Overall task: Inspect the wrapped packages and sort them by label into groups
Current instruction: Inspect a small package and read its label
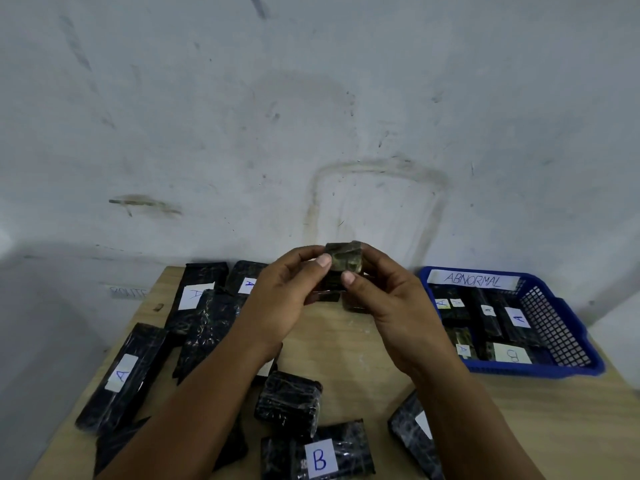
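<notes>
Left hand [287,292] and right hand [388,299] both pinching a small wrapped package [343,256] above the tabletop's [346,341] far edge, blue basket [554,327] sitting at its far right corner

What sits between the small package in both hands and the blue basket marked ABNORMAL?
Nothing visible: only bare wooden table lies between the small dark wrapped package and the blue plastic mesh basket, which already holds labelled packages.
</notes>
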`<state>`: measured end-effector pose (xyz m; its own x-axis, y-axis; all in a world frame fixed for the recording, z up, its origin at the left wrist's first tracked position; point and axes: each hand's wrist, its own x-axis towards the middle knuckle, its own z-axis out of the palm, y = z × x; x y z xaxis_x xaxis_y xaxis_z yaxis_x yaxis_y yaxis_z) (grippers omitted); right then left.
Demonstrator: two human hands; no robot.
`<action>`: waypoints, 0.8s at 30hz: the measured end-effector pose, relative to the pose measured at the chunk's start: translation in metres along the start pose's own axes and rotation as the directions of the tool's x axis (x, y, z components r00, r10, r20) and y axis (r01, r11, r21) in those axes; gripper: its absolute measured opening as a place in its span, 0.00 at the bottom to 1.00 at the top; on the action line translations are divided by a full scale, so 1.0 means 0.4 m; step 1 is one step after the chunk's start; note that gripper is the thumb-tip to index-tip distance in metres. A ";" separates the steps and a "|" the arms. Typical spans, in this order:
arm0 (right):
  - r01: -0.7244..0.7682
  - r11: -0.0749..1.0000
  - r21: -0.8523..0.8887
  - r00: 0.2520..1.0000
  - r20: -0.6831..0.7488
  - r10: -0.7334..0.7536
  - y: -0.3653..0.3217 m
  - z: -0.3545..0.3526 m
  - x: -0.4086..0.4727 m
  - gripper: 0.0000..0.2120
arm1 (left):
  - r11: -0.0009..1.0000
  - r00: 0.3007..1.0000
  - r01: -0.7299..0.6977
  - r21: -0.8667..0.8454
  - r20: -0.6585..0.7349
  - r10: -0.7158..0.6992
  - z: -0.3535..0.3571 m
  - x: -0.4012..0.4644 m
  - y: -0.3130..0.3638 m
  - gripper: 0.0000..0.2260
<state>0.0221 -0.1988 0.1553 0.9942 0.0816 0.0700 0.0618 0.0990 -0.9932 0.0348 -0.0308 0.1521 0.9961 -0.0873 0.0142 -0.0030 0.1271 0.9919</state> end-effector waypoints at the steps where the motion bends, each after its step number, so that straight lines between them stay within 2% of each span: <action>1: -0.003 1.000 -0.013 1.000 0.007 0.003 0.004 -0.001 0.003 0.19 | 1.000 1.000 0.008 0.020 0.009 -0.008 0.000 0.003 0.005 0.11; 4: -0.056 0.998 0.003 0.998 0.003 0.056 0.008 0.003 0.010 0.23 | 0.999 0.999 -0.038 0.029 -0.016 0.038 0.001 0.009 0.012 0.09; 6: -0.079 0.997 0.009 0.996 -0.028 0.080 0.006 0.006 0.013 0.21 | 0.996 0.997 -0.074 0.041 -0.023 0.075 -0.004 0.010 0.013 0.10; 9: -0.054 0.998 -0.011 0.993 -0.103 0.052 0.003 0.009 0.014 0.15 | 0.997 0.997 -0.066 0.041 0.030 0.065 -0.011 0.011 0.012 0.17; 12: -0.039 0.999 -0.021 0.991 -0.132 0.035 0.002 0.013 0.014 0.15 | 0.997 0.999 0.014 0.072 0.048 -0.017 -0.014 0.016 0.009 0.26; 14: -0.037 0.999 -0.032 0.990 -0.136 0.033 0.004 0.013 0.013 0.17 | 0.997 0.998 0.038 0.067 0.055 -0.042 -0.016 0.017 0.009 0.26; 17: -0.023 0.998 -0.056 0.994 -0.110 0.017 0.004 0.011 0.011 0.22 | 0.999 0.998 0.034 0.018 0.058 -0.035 -0.016 0.018 0.012 0.21; 21: -0.131 0.991 0.018 0.989 -0.070 0.132 0.001 0.001 0.012 0.34 | 0.993 0.998 -0.045 0.112 0.056 0.039 -0.028 0.018 0.005 0.23; 22: -0.174 0.984 0.033 0.983 -0.060 0.176 -0.002 -0.001 0.013 0.34 | 0.986 0.996 -0.069 0.151 0.062 0.060 -0.031 0.018 0.005 0.24; 24: -0.210 0.976 0.047 0.976 -0.054 0.213 0.001 -0.002 0.019 0.23 | 0.974 0.991 -0.107 0.199 0.095 0.089 -0.038 0.018 0.006 0.27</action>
<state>0.0296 -0.1992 0.1552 0.9878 0.0476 -0.1481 -0.1530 0.1259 -0.9802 0.0434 -0.0162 0.1527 0.9789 -0.1692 0.1145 -0.1268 -0.0635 0.9899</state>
